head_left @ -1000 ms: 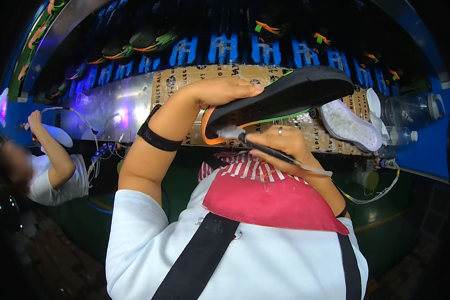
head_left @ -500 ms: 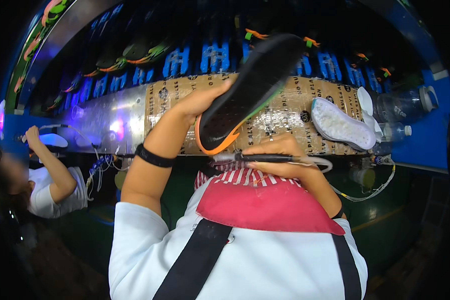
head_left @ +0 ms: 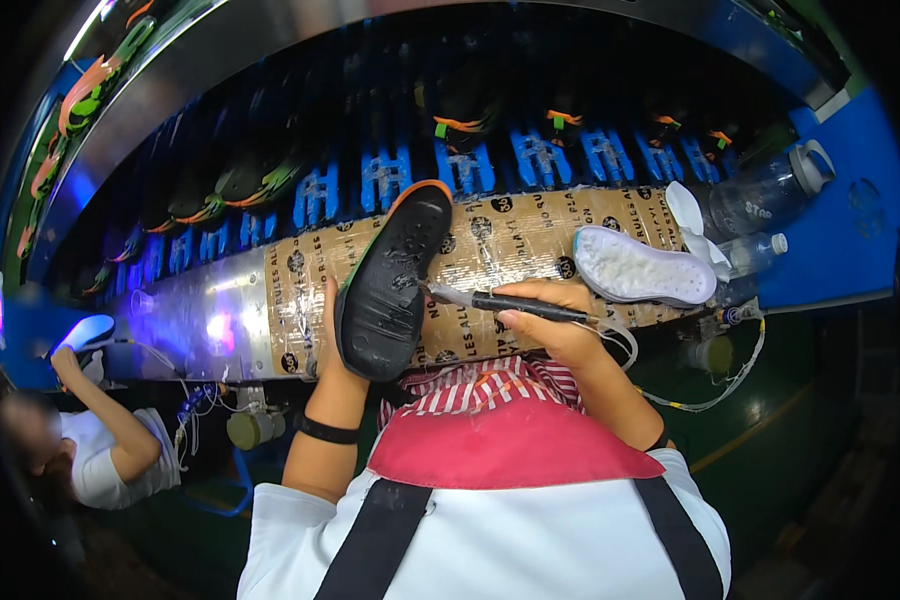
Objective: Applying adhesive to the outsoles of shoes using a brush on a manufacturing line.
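My left hand [head_left: 331, 325] holds a black shoe sole [head_left: 395, 280] from its left side, and most of its fingers are hidden behind the sole. Orange and green edging shows along the far end and left rim. The sole's broad face is turned up, with streaks that look wet near its middle and near end. In my right hand [head_left: 555, 318] is a dark-handled brush [head_left: 518, 304] with a pale tube trailing from its back. Its bristle tip points left and meets or nearly meets the sole's right edge. A white shoe sole [head_left: 642, 265] lies right of the brush.
Printed brown cardboard [head_left: 500, 235] covers the bench. Behind it runs a row of blue holders [head_left: 385, 180] carrying dark soles. Clear bottles [head_left: 755, 255] and a large clear jug [head_left: 770, 195] stand at the right. At the far left a co-worker's arm [head_left: 110, 415] reaches toward the bench.
The black sole has turned round, so its orange end now points away from me, and it has moved left. The brush has risen to the sole's right edge. My view has shifted slightly.
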The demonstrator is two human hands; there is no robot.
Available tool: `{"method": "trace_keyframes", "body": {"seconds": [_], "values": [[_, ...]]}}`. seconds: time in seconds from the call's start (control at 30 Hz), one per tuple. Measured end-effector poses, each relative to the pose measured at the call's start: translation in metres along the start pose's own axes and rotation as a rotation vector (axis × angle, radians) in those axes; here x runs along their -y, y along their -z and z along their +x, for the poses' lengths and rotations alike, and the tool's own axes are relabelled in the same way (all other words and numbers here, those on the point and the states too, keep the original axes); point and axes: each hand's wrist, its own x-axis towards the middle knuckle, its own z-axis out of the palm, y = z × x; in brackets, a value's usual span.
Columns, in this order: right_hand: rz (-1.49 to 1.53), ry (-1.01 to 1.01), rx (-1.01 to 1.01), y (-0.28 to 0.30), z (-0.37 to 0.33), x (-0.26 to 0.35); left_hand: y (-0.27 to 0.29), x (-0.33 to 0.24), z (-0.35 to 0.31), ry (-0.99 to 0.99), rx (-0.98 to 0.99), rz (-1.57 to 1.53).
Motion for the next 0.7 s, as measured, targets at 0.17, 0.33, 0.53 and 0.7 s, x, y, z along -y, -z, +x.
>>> {"method": "trace_keyframes", "body": {"seconds": [0.17,0.33,0.53,0.7], "values": [[0.056,-0.056,-0.079,-0.005,0.001,-0.003,0.017,0.02,-0.01,0.068,0.006,0.0],[0.0,-0.03,-0.108,-0.007,0.004,0.002,0.008,0.032,-0.01,0.084,-0.056,-0.047],[0.245,0.006,-0.14,-0.035,0.02,0.023,0.005,0.039,0.004,0.127,0.16,-0.238],[0.212,-0.029,-0.337,-0.038,0.035,0.036,-0.016,0.052,0.005,0.115,0.137,-0.182]]}}
